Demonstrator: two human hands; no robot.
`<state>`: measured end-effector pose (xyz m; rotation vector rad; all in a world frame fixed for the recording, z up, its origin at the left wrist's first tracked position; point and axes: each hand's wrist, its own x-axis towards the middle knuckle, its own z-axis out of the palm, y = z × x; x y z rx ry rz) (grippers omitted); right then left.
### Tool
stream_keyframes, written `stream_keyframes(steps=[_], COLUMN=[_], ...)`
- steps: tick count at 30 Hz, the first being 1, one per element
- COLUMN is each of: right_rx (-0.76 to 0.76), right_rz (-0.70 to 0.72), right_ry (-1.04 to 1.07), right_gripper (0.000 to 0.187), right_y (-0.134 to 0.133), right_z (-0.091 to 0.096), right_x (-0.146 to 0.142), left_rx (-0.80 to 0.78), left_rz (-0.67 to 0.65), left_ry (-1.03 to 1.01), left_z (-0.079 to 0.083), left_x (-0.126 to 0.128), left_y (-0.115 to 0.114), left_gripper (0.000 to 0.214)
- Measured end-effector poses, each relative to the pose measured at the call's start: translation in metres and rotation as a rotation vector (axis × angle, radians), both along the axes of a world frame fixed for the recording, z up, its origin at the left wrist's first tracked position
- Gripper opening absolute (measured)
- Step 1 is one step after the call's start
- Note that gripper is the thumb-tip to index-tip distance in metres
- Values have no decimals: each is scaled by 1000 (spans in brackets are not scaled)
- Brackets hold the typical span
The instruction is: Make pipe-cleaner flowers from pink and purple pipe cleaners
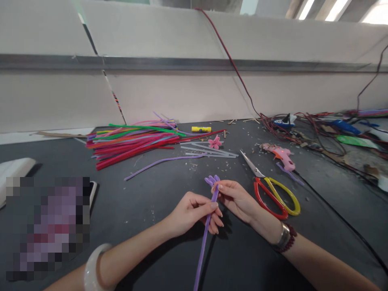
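A purple pipe cleaner runs from my fingers down to the lower edge of the view. Its upper end is bent into several small petal-like loops. My right hand pinches the pipe cleaner just under these loops. Lower down, my left hand grips the straight part between thumb and fingers. To the right of my right hand lie scissors with one red and one yellow handle, blades slightly apart. A pink pipe cleaner flower rests beyond my hands.
A bundle of coloured pipe cleaners lies at back left, near a loose purple one, clear glue sticks and a yellow tube. A pink glue gun trails a black cord on the right. A phone lies left.
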<state>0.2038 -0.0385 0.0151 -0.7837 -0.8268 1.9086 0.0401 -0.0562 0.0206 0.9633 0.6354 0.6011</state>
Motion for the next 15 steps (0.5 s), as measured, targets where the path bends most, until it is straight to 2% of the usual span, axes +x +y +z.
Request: stream_keyframes(steps=[10, 15], right_rx=[64, 133], right_rz=[-41, 12], right_ry=[-77, -151], right_gripper=[6, 9], right_y=[1, 0], right_z=[0, 0], right_x=[-1, -2], left_rx=[32, 54], left_rz=[71, 122], left_ry=[34, 63], left_z=[-2, -3], left_x=[1, 2], left_y=[2, 2], left_gripper=[29, 30])
